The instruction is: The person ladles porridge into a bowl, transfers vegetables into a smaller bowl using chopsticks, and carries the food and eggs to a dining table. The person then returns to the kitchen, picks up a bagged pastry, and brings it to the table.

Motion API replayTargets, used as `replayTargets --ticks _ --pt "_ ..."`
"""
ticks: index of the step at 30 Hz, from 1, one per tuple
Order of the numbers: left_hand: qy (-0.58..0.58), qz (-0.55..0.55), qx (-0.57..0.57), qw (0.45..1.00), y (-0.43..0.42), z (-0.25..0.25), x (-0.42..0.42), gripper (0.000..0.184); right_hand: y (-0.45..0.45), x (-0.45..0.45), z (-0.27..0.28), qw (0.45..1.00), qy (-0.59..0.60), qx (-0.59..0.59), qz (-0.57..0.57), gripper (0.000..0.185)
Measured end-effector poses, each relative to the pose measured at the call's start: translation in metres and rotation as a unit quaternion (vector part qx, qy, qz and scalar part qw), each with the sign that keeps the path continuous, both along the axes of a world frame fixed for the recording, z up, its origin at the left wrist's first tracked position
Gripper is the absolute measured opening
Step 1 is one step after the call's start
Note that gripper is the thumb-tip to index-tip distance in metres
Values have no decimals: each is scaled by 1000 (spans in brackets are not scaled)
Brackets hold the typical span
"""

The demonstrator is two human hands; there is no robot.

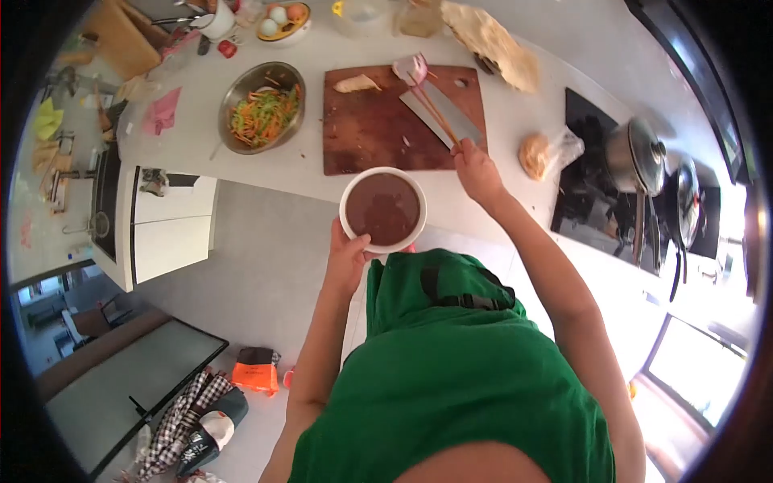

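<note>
My left hand (349, 256) is closed on the rim and side of a white bowl (345, 211) of brown liquid (383, 209), held at the counter's front edge. My right hand (477, 167) grips a pair of chopsticks (433, 107), which point away over the cutting board (362, 133). Their far tips reach a piece of purple onion (410, 68) at the board's back edge. Beneath the chopsticks a knife (439, 117) lies on the board, its handle partly hidden by my right hand. A pale root-like piece (356, 84) lies at the board's back left.
A metal bowl (296, 121) of shredded vegetables stands left of the board. Right of it are a plastic-wrapped item (535, 156) and a black stove (584, 211) with a lidded pot (628, 157) and a pan (683, 205). Eggs in a bowl (283, 39) stand at the back.
</note>
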State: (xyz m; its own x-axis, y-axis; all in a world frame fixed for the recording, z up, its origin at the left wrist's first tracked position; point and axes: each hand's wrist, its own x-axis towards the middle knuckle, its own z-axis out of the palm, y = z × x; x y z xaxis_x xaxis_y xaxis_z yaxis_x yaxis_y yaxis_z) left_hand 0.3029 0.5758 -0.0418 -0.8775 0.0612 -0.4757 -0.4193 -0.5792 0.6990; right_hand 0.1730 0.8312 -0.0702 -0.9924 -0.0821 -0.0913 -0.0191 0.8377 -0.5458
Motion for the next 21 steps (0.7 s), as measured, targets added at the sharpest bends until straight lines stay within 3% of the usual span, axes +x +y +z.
replayTargets --ticks 1,5,8,21 --pt "2 -7 2 1000 4 -1 -2 53 14 7 7 996 16 -82 11 18" --pt "-2 -37 24 999 26 -2 -4 54 60 57 37 988 -2 -151 1 15" --pt "-3 -66 25 997 41 -13 -6 53 95 98 38 984 -55 -166 -42 16" --pt "-6 -107 17 994 84 -56 -21 53 174 276 40 941 -71 -210 -257 16"
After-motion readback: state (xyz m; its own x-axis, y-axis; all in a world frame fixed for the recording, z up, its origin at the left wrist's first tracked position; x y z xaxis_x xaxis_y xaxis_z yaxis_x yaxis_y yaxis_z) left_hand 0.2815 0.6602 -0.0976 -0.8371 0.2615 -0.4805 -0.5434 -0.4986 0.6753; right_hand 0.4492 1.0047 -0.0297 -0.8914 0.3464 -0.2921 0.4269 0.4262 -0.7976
